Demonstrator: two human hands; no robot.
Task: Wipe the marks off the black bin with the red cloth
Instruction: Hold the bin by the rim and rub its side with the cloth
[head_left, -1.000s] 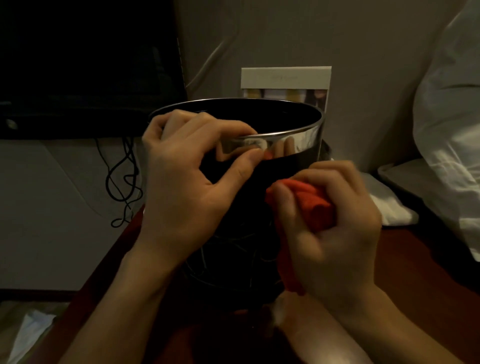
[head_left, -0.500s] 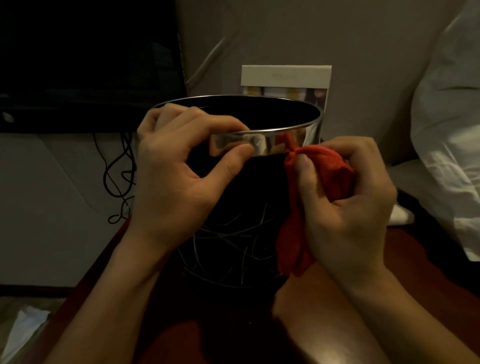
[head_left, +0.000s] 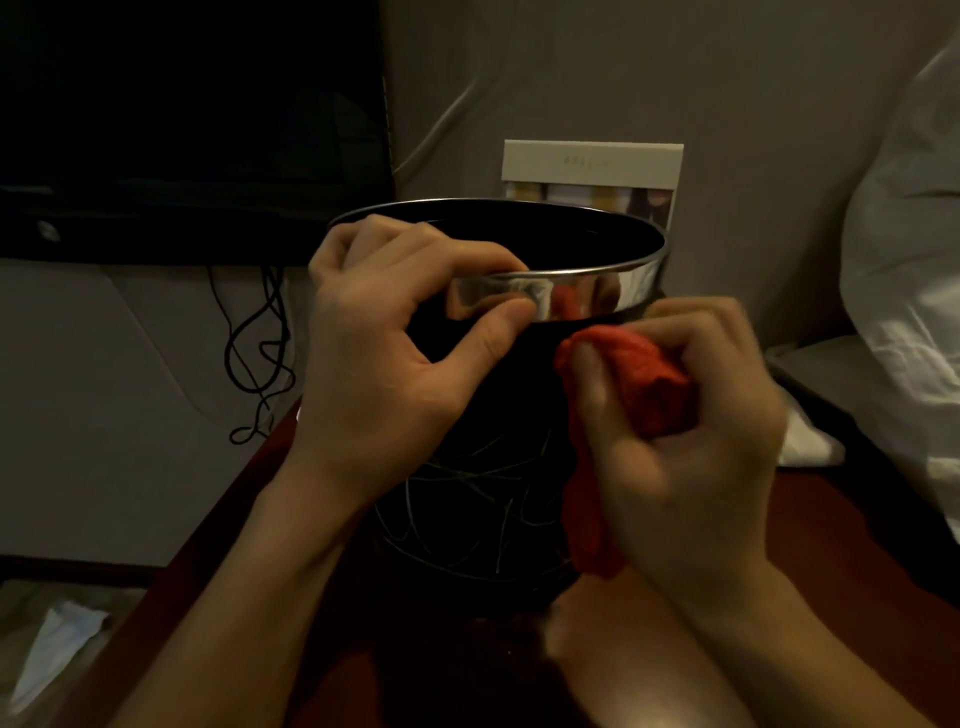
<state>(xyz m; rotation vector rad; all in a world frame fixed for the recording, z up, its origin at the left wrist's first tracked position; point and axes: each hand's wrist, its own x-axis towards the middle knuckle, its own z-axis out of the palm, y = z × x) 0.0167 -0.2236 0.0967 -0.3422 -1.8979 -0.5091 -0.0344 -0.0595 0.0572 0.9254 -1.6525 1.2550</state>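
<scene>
While the black bin (head_left: 467, 395) was gripped at its chrome rim (head_left: 597, 291) by the left hand (head_left: 384, 364), the red cloth (head_left: 639, 379) — bunched in the clenched right hand (head_left: 685, 441) — had been drawn down from the rim onto the wall, the pale marks (head_left: 478, 499) lower down left unwiped.

Black bin (head_left: 467, 519) (pale scribbled lines, chrome rim); red cloth (head_left: 644, 374); reddish-brown table (head_left: 857, 545).

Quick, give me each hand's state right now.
Left hand: gripping the bin by its rim.
Right hand: clutching the red cloth.
</scene>
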